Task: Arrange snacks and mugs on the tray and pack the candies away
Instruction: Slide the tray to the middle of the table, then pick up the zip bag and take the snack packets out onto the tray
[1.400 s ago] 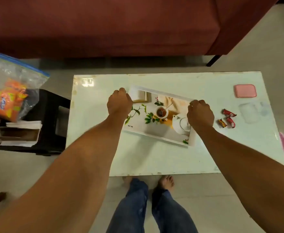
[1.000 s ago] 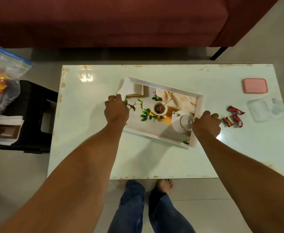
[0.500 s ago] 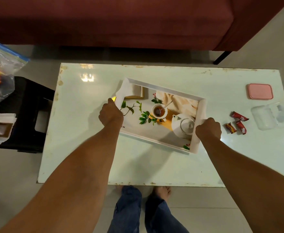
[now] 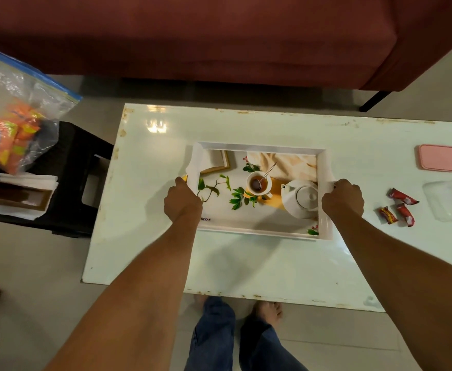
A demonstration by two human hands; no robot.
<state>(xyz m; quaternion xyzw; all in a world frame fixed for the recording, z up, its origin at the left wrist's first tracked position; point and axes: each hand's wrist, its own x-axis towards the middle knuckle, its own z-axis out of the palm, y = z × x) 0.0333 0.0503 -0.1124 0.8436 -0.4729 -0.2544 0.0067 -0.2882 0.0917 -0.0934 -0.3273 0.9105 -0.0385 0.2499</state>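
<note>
A white rectangular tray (image 4: 259, 147) with a printed teapot-and-leaves picture lies in the middle of the pale table. My left hand (image 4: 183, 202) grips its left handle and my right hand (image 4: 342, 198) grips its right handle. Nothing stands on the tray. Three red wrapped candies (image 4: 397, 207) lie on the table just right of my right hand. Further right are a clear plastic container (image 4: 445, 200) and its pink lid (image 4: 439, 158). A zip bag of orange snack packs (image 4: 8, 129) stands on a black stool at the far left.
The table (image 4: 246, 266) has a chipped front edge near my bare feet. A dark red sofa (image 4: 192, 36) runs along the far side. The black stool (image 4: 72, 170) at the left also holds a box and white napkins (image 4: 18, 194).
The tray has turned from a tilted position to square with the table edges, both hands still on its handles. The view has shifted a little.
</note>
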